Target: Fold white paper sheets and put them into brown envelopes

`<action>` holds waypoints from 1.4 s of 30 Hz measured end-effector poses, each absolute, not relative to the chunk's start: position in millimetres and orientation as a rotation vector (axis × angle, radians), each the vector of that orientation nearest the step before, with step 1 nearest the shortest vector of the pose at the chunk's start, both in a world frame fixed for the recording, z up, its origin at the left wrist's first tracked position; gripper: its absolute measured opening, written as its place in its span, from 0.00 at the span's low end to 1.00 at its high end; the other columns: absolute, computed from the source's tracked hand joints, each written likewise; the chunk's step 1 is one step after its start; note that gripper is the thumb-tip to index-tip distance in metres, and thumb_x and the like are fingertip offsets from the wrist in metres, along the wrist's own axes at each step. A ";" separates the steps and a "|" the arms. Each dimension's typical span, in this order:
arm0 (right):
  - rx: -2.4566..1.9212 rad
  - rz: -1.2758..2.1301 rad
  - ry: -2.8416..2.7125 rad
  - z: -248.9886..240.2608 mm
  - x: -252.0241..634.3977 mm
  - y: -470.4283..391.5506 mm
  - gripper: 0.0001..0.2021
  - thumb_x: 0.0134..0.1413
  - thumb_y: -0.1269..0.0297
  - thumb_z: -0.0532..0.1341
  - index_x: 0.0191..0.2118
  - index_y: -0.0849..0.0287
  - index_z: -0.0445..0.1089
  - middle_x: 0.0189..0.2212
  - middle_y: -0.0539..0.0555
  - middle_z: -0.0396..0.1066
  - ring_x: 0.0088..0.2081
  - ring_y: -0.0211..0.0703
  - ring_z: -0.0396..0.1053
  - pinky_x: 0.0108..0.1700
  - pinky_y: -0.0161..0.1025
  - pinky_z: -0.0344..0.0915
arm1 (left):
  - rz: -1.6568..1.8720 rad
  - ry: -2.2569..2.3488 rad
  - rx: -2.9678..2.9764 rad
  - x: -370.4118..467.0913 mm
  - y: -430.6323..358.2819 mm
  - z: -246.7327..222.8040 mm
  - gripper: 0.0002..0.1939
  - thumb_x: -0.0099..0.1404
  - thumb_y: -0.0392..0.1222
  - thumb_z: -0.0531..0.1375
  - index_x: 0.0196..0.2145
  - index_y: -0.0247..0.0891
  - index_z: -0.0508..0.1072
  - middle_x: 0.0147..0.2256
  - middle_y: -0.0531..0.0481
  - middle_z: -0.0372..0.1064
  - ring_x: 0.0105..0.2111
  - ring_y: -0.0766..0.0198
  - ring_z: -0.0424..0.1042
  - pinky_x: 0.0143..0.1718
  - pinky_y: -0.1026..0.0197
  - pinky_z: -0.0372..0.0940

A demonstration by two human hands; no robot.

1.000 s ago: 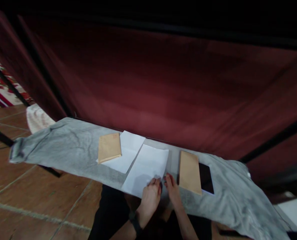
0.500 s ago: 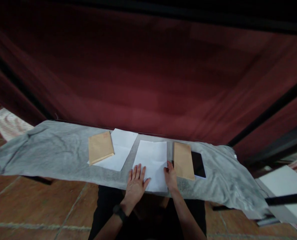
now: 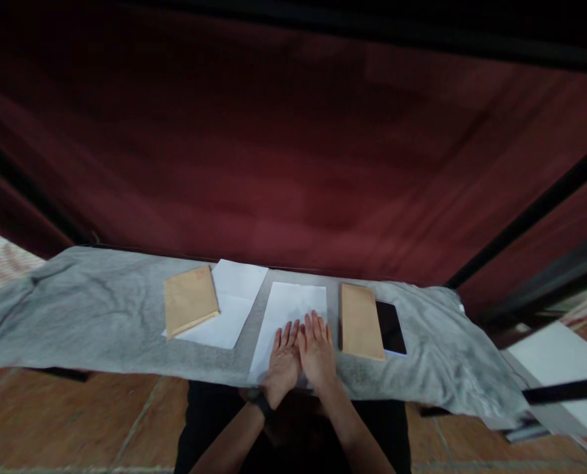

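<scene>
A white sheet of paper (image 3: 288,304) lies on the grey cloth in front of me. Both palms rest flat on its near half, side by side. My left hand (image 3: 284,359), with a dark band on the wrist, has its fingers stretched out over the sheet. My right hand (image 3: 317,349) lies against it with straight fingers, close to the sheet's right edge. Neither hand grips anything. The lower right part of the sheet is hidden under the hands.
Left of the sheet, a brown envelope (image 3: 190,299) overlaps a second white sheet (image 3: 238,296). To the right lie a brown envelope or packet (image 3: 361,321) and a dark-screened tablet or phone (image 3: 391,327). The grey cloth (image 3: 100,316) covers the table; a dark red curtain (image 3: 283,164) hangs behind.
My right hand has let go of the sheet's right edge and moved left to lie flat beside my left hand. My left hand has shifted slightly right.
</scene>
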State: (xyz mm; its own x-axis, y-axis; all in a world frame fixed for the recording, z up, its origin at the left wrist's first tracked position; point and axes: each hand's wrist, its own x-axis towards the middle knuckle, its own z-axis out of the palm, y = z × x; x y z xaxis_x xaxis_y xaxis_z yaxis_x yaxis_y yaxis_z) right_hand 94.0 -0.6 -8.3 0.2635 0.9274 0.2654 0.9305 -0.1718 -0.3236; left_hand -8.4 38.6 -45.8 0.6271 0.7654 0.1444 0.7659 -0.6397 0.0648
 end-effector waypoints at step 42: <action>-2.106 -0.370 -1.478 -66.6 110.3 9.9 0.28 0.69 0.56 0.51 0.67 0.65 0.56 0.66 0.66 0.57 0.65 0.57 0.59 0.65 0.54 0.56 | -0.472 -1.470 -2.716 -27.6 184.8 -44.8 0.31 0.75 0.50 0.42 0.66 0.27 0.58 0.65 0.34 0.57 0.67 0.50 0.55 0.66 0.45 0.51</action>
